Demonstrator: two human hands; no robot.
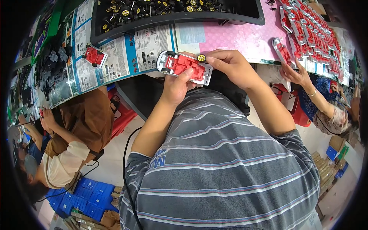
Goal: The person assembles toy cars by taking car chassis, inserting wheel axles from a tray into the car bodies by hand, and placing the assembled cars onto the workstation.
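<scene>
My left hand (174, 88) grips a toy car (184, 65) from below, its thumb lying over the red part set in the white body. Two black wheels sit at the car's left end. Between the thumb and fingers of my right hand (233, 66) is a small wheel (201, 58), black with a yellow hub. That wheel is held at the far edge of the car, towards its right end. Whether an axle is on the wheel, I cannot tell.
A black tray (172, 19) of wheels and axles stands beyond my hands. Another toy car (95, 56) lies left, near black parts (51, 73). Rows of red-and-white cars (312, 38) fill the right, where a co-worker's hand (301, 76) touches a car (283, 53). Another co-worker sits left.
</scene>
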